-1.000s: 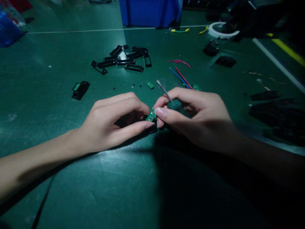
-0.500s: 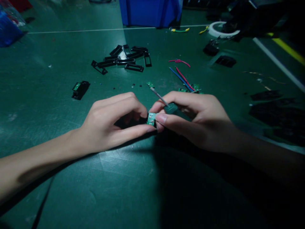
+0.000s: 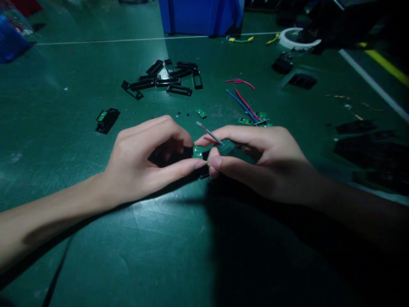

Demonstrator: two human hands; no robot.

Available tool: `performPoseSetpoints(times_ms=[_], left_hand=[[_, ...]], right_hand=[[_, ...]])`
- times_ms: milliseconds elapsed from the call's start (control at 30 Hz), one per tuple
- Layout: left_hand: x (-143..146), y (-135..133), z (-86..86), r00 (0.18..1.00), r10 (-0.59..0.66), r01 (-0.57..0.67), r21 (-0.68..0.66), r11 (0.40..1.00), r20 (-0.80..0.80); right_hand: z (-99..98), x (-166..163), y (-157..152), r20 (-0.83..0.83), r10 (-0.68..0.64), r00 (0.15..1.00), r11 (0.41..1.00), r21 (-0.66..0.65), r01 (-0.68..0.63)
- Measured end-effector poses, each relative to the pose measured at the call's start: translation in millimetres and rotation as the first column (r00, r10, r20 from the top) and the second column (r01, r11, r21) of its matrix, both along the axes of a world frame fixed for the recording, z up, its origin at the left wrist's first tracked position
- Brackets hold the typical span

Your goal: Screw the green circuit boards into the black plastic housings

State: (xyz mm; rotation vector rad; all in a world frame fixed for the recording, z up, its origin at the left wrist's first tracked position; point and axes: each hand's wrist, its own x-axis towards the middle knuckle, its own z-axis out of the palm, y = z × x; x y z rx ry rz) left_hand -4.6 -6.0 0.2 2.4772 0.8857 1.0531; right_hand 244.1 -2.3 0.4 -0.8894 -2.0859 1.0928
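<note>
My left hand (image 3: 145, 155) is closed, its thumb and forefinger pinching a small green circuit board (image 3: 197, 152) with shiny solder spots. A dark plastic part (image 3: 204, 174) shows just below the fingertips; its full shape is hidden. My right hand (image 3: 255, 162) keeps a screwdriver (image 3: 226, 147) tucked in its fingers, the green handle in the palm and the metal shaft pointing up and left. The right thumb and a fingertip meet beside the board, at the dark part's edge. Beyond the hands lies another small green board (image 3: 201, 113) on the table.
Several black plastic frames (image 3: 179, 90) lie in a loose pile ahead. A black part with a green board (image 3: 108, 120) rests at left. Red and blue wires (image 3: 244, 104) and several boards (image 3: 244, 121) lie at right. Farther back are a blue bin (image 3: 201, 17) and a white ring (image 3: 298, 39).
The circuit board has shifted slightly up and left with my left hand. My right thumb has come off the board's face, and more of the dark part shows below.
</note>
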Motion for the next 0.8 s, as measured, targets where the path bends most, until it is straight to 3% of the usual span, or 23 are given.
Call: performPoseSetpoints(times_ms=[200, 400, 533, 800], left_hand=[[0.9, -1.5, 1.1, 0.995, 0.086, -0.088, -0.03, 0.996, -0.048], [1.2, -0.2, -0.2, 0.994, 0.108, -0.107, 0.033, 0.994, -0.027], [1.6, -1.7, 0.5, 0.981, 0.169, -0.171, -0.01, 0.985, -0.097], [1.2, -3.0, 2.3, 0.986, 0.153, -0.157, -0.052, 0.986, -0.07]], right_hand=[[-1.9, 3.2, 0.5, -0.015, 0.023, 1.0, 1.0, -0.017, -0.023], [-0.5, 2.4, -1.3, 0.006, 0.021, 1.0, 1.0, -0.015, -0.02], [0.5, 1.1, -2.2, 0.044, 0.001, 0.999, 1.0, 0.021, -0.002], [1.0, -0.9, -4.4, 0.067, -0.05, 0.996, 0.998, 0.046, 0.047]])
